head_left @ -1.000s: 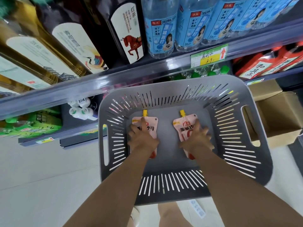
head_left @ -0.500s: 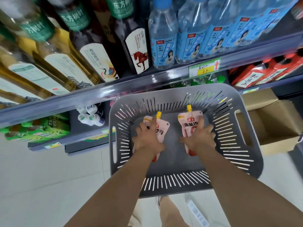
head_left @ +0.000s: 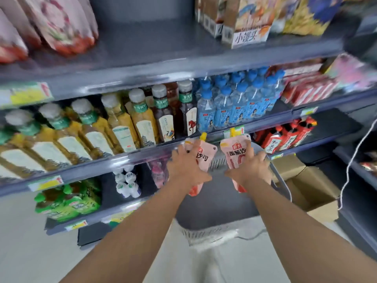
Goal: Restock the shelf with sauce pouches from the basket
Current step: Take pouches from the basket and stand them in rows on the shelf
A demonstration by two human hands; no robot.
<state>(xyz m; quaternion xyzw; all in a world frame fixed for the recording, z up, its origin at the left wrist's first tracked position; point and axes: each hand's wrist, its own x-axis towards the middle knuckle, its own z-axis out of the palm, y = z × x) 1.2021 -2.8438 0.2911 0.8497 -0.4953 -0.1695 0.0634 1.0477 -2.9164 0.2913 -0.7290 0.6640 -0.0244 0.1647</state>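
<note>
Just above the grey basket (head_left: 214, 207), at the middle of the scene, two pink sauce pouches with yellow spouts are held upright and side by side, not quite touching. The left pouch (head_left: 202, 156) sits in the left hand (head_left: 186, 168), whose fingers (head_left: 180, 154) curl round its lower half. The right pouch (head_left: 234, 155) is gripped the same way by the right hand (head_left: 252, 168). Both pouches are clear of the basket and level with the edge of the drinks shelf, where tea bottles (head_left: 142, 119) run out towards nine o'clock and blue-capped water bottles (head_left: 234, 103) stand at one o'clock. A cardboard box (head_left: 312, 186) lies at four o'clock. The bare part of the basket floor shows no more pouches, though the arms hide some of it, so these may be the last. Neither is shelved yet. At twelve o'clock the upper shelf (head_left: 146, 43) has an open stretch, and I would guess that is where they go.
</note>
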